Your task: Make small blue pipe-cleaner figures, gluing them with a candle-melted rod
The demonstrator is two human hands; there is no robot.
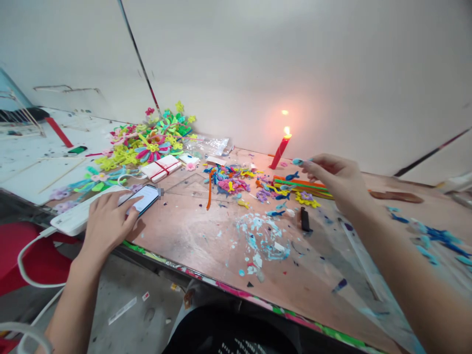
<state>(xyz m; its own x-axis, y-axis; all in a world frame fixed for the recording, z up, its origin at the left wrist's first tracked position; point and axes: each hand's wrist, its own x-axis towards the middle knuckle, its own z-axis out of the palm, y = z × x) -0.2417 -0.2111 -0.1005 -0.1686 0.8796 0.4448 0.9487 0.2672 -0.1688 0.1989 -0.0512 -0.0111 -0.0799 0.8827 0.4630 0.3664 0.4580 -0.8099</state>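
Observation:
My left hand (pixel 110 216) lies with its fingers stretched out, fingertips on the lit screen of a phone (pixel 147 195). Under its palm side is a white power strip (pixel 72 216). My right hand (pixel 334 172) is raised over the table, pinching a small light-blue fuzzy piece (pixel 298 161) between thumb and fingers. That piece is to the right of and below the flame of a lit red candle (pixel 280 152), apart from it. Beneath the hand lie green and orange pipe cleaners (pixel 300 184), a yellow fuzzy flower shape (pixel 307 199) and blue fish-shaped pieces (pixel 292 176).
Colourful fuzzy flowers (pixel 155 137) are heaped at the back left. A white box with a red band (pixel 161 168) and a pile of small coloured pieces (pixel 232 179) sit mid-table. A black lighter (pixel 305 219) lies near pale-blue wax flakes (pixel 258 236). More blue pieces (pixel 438 236) are at right.

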